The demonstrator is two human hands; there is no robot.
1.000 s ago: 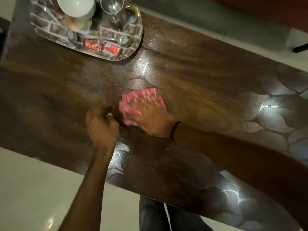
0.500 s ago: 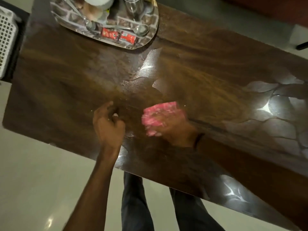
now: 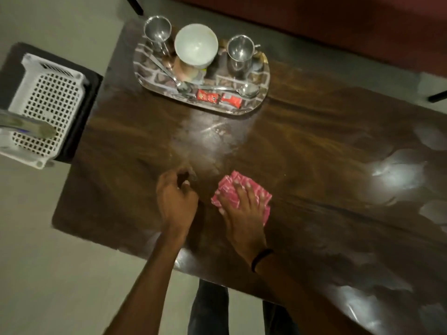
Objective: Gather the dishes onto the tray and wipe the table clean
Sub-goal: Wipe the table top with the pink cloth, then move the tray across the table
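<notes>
Pink cloth (image 3: 227,184) slides right, away from the left hand (image 3: 175,201). The right hand (image 3: 242,213) presses it flat, fingers straight, to rub the table (image 3: 314,153). Left fingers curl, maybe empty; cannot tell.

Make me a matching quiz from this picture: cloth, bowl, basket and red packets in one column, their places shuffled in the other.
1 cloth
2 bowl
3 basket
4 red packets

A between two cups on the tray
B beside the table, off it
C under the right hand
D at the tray's near edge

Pairs: 1-C, 2-A, 3-B, 4-D
</notes>
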